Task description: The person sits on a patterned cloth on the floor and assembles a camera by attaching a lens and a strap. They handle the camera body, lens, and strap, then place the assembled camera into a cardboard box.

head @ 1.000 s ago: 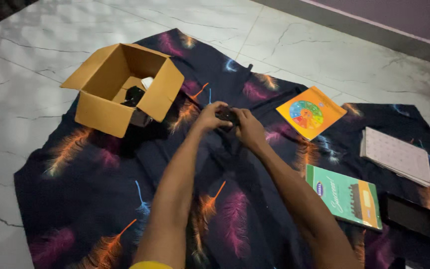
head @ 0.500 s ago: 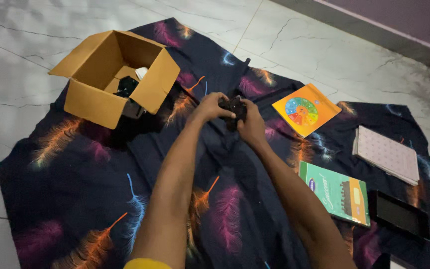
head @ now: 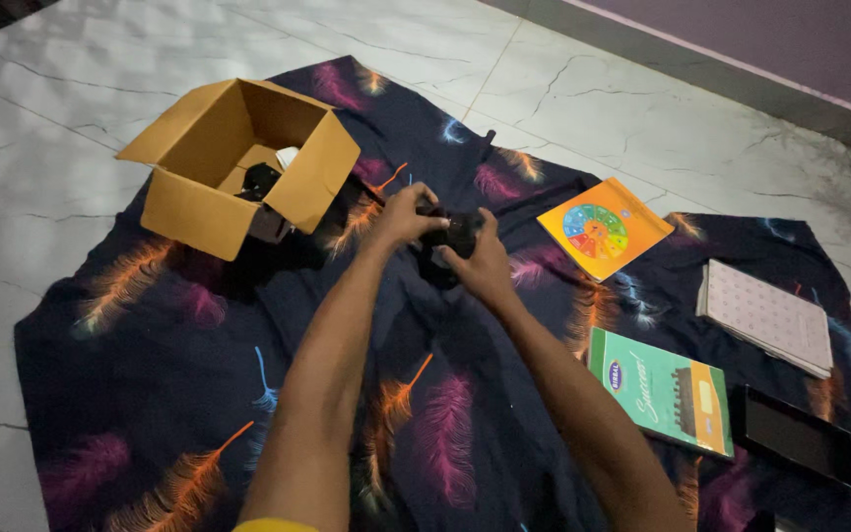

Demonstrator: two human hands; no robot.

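Both of my hands meet over the middle of a dark cloth (head: 199, 394) printed with coloured feathers. My left hand (head: 404, 215) and my right hand (head: 480, 264) are closed together on a small black object (head: 453, 236), held just above the cloth. What the object is stays unclear, since my fingers cover most of it. An open cardboard box (head: 189, 212) stands to the left of my hands, with a dark item (head: 260, 180) and something white inside.
To the right on the cloth lie an orange booklet with a colour wheel (head: 603, 229), a white dotted notebook (head: 765, 315), a green book (head: 662, 389) and a black flat tablet-like slab (head: 792, 435). Pale marble floor (head: 51, 89) surrounds the cloth.
The view has shifted slightly, so the box and books sit a little differently in frame. My hands stay together on the black object, with my fingers turning around it.
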